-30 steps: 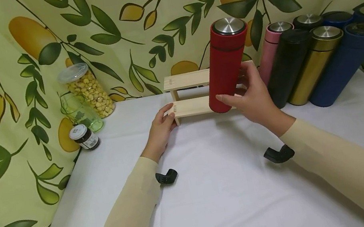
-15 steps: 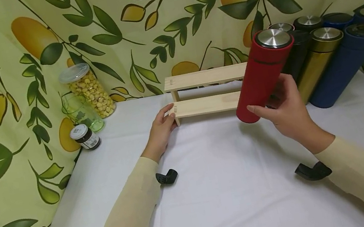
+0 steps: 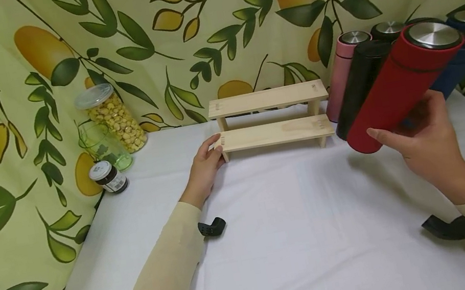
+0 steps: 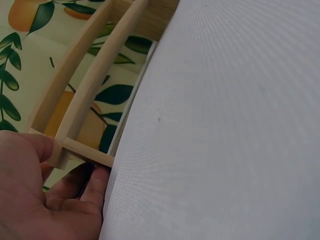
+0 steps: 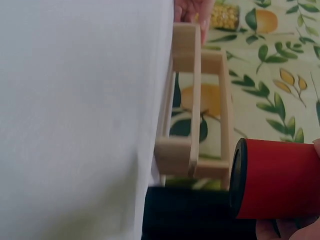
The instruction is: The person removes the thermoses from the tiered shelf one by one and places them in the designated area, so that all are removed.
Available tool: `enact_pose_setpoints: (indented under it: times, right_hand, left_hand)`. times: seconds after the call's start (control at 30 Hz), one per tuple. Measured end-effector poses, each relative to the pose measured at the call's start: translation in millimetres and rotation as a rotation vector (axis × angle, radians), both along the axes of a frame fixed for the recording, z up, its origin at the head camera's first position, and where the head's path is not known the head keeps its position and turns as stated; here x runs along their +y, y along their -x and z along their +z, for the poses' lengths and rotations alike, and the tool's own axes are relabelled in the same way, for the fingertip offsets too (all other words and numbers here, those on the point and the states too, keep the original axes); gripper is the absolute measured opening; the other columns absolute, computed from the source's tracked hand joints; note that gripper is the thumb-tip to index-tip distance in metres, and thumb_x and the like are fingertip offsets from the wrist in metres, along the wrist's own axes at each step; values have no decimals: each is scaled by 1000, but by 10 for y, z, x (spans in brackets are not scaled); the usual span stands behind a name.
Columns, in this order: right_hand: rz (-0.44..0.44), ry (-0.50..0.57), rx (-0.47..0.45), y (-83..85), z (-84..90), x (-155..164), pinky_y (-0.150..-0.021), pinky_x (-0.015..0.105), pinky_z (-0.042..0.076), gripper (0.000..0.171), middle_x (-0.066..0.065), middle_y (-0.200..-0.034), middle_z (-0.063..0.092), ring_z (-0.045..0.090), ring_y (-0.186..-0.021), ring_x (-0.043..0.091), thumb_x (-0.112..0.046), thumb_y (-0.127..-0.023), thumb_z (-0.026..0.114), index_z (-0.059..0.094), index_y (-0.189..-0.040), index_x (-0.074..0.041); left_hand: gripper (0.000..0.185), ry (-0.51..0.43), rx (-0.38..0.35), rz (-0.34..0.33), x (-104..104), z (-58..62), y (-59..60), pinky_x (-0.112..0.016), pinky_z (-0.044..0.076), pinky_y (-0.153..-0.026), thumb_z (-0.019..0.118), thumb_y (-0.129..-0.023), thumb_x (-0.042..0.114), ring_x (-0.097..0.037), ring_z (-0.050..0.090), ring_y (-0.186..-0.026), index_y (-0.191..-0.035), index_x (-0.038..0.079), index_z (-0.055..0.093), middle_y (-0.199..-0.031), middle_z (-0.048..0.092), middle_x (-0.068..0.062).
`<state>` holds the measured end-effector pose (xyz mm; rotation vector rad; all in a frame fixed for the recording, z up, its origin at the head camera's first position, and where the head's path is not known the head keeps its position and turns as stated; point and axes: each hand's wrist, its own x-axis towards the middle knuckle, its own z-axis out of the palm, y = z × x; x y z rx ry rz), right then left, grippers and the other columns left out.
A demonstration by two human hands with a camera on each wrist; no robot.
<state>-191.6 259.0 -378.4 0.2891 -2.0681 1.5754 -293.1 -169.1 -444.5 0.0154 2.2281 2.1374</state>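
Note:
A red thermos (image 3: 404, 83) with a steel-topped lid leans to the right, held up off the table. My right hand (image 3: 434, 151) grips it near its lower half, the thumb across the front; the other fingers are mostly hidden behind it. In the right wrist view the dark base of the red thermos (image 5: 282, 180) faces left. My left hand (image 3: 204, 170) grips the left end of a two-step wooden shelf (image 3: 274, 132). In the left wrist view the thumb lies on the shelf's end (image 4: 62, 142), with fingers below.
Behind the red thermos stand several more: pink (image 3: 347, 70), black (image 3: 362, 86) and blue (image 3: 457, 66) ones. At left are a jar of yellow pieces (image 3: 116, 119), a green glass pitcher (image 3: 108, 146) and a small dark jar (image 3: 108, 177). A patterned curtain (image 3: 211, 24) backs the white table.
My right hand has carried the red thermos from in front of the wooden shelf rightward to the other thermoses, tilting it further. My left hand has stayed on the shelf's left end.

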Motion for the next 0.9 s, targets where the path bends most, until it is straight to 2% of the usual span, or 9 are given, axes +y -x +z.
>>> enact_pose_setpoints:
  times: [0.17, 0.3, 0.53, 0.9]
  right_hand:
    - [-131, -57, -44, -42, 36, 199, -92, 12, 52, 91, 2, -150, 54, 57, -128, 16, 15, -88, 81, 38, -162, -17]
    - [-216, -62, -82, -43, 90, 296, -98, 14, 51, 89, -3, -154, 50, 53, -133, 13, 9, -93, 81, 34, -163, -20]
    - [-329, -94, -92, -42, 154, 398, -116, 26, 43, 86, -5, -162, 42, 45, -144, 13, 1, -99, 78, 30, -166, -25]
    - [-444, -77, -165, -53, 121, 491, -120, 26, 36, 81, -11, -165, 36, 36, -146, 6, -10, -105, 74, 26, -167, -28]
  left_hand:
    - [43, -5, -2, 1, -11, -17, -1, -35, 53, -110, 55, -117, 17, -26, 59, -138, -160, 23, 56, -158, 53, -18]
    - [44, -4, -9, -1, -25, -19, -5, -34, 53, -109, 55, -117, 18, -25, 60, -137, -160, 25, 56, -158, 53, -18]
    - [44, -1, 1, -13, -34, 0, -15, -34, 53, -109, 54, -118, 18, -26, 59, -138, -162, 23, 54, -157, 53, -19]
    - [45, 0, 8, -25, -17, -5, 0, -34, 53, -109, 54, -117, 17, -26, 59, -138, -162, 21, 53, -157, 53, -19]
